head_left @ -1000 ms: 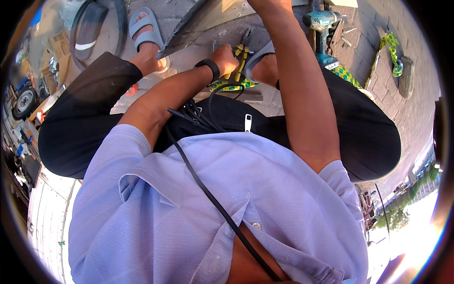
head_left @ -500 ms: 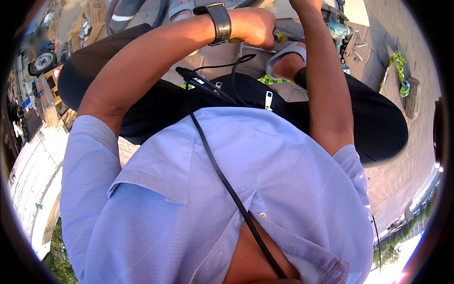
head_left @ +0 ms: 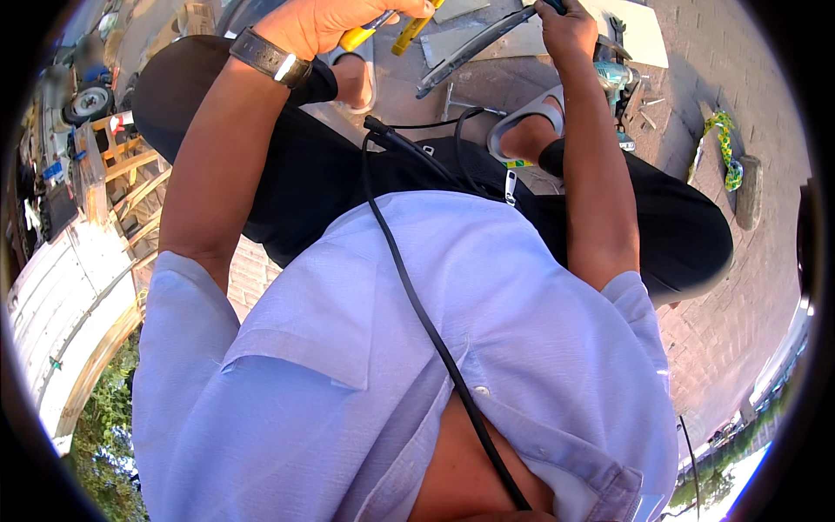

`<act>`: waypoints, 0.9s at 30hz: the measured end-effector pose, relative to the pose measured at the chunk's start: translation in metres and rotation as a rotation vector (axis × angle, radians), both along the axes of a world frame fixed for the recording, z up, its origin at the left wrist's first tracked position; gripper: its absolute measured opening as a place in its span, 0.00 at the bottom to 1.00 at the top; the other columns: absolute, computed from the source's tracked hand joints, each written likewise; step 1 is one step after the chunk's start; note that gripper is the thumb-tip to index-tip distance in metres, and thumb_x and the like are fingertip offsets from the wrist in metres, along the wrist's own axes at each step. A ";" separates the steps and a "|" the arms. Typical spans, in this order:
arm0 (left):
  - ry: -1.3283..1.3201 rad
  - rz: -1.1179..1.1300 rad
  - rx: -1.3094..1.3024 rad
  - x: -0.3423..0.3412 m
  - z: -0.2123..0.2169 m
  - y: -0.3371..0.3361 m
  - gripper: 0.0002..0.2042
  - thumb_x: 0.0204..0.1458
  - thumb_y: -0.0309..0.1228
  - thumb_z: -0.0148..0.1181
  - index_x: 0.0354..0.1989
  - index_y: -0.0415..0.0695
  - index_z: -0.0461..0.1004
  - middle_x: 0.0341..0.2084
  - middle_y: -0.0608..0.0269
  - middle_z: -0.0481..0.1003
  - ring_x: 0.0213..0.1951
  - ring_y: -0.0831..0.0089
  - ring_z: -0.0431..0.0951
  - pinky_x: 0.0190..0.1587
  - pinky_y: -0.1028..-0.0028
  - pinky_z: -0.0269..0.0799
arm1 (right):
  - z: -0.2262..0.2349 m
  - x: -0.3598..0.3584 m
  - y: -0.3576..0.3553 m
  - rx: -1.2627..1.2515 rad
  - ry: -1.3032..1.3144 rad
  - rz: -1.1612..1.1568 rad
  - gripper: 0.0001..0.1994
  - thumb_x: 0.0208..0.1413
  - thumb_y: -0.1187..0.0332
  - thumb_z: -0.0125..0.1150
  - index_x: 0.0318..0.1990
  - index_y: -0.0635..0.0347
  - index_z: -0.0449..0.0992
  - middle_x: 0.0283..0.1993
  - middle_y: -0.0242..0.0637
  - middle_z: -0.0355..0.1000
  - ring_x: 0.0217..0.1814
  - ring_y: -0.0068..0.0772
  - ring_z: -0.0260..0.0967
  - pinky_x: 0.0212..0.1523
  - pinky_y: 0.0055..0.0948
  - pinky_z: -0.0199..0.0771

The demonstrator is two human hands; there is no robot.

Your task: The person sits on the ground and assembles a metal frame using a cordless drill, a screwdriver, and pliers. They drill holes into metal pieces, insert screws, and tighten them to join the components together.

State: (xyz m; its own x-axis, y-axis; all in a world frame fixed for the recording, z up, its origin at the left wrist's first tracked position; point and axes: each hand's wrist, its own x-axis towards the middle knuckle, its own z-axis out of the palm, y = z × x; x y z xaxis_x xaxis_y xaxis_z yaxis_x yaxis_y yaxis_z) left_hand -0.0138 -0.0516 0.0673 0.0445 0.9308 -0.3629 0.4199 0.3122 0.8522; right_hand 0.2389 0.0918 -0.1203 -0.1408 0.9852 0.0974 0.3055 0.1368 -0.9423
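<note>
My left hand (head_left: 335, 19), with a dark wristwatch (head_left: 265, 56) on the wrist, is at the top edge and closed on a yellow-handled hand tool (head_left: 407, 30). My right hand (head_left: 565, 26) grips the upper end of a long dark curved metal strip (head_left: 470, 50) that slants down to the left, between the two hands. Below them are my feet in grey sandals (head_left: 526, 117) on the paving. My light blue shirt (head_left: 417, 374) and black trousers (head_left: 287, 174) fill most of the view.
A black cable (head_left: 417, 304) runs down my chest. A teal power drill (head_left: 613, 78) lies by my right foot, a white board (head_left: 639, 39) beyond it. A green-yellow cord (head_left: 718, 143) lies on the brick paving at the right. Wooden frames (head_left: 130, 165) and a wheel (head_left: 87, 103) stand left.
Both arms have risen toward the top of the picture as the view tipped down to my chest. My left hand left the spot by my feet and now holds the yellow-handled tool high.
</note>
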 end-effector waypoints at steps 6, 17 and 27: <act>-0.226 0.156 -0.134 0.012 -0.083 0.007 0.11 0.53 0.35 0.69 0.38 0.41 0.81 0.31 0.71 0.76 0.35 0.82 0.72 0.40 0.76 0.67 | 0.006 0.006 -0.006 0.024 -0.018 0.001 0.22 0.51 0.75 0.69 0.56 0.69 0.79 0.47 0.44 0.82 0.47 0.31 0.78 0.51 0.30 0.77; -0.410 0.133 -0.177 0.057 -0.119 0.016 0.18 0.46 0.34 0.71 0.42 0.31 0.82 0.34 0.53 0.82 0.35 0.69 0.82 0.40 0.71 0.78 | 0.011 0.006 -0.022 -0.212 0.303 -0.055 0.21 0.55 0.71 0.70 0.55 0.69 0.80 0.44 0.41 0.81 0.45 0.28 0.77 0.49 0.28 0.79; -0.598 0.277 -0.187 0.049 -0.119 -0.002 0.14 0.54 0.34 0.67 0.44 0.37 0.79 0.34 0.65 0.77 0.37 0.78 0.74 0.41 0.76 0.69 | 0.007 -0.038 -0.040 -0.446 0.820 -0.039 0.18 0.59 0.80 0.64 0.56 0.80 0.73 0.47 0.47 0.77 0.44 0.36 0.80 0.49 0.28 0.85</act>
State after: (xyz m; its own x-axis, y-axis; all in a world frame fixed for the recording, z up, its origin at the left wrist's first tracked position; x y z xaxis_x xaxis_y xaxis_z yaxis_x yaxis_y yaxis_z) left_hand 0.0350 -0.0536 -0.0515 0.0569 0.8609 -0.5056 -0.2228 0.5046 0.8341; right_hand 0.2014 0.0518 -0.1135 -0.1616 0.9580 -0.2370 -0.4815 -0.2862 -0.8284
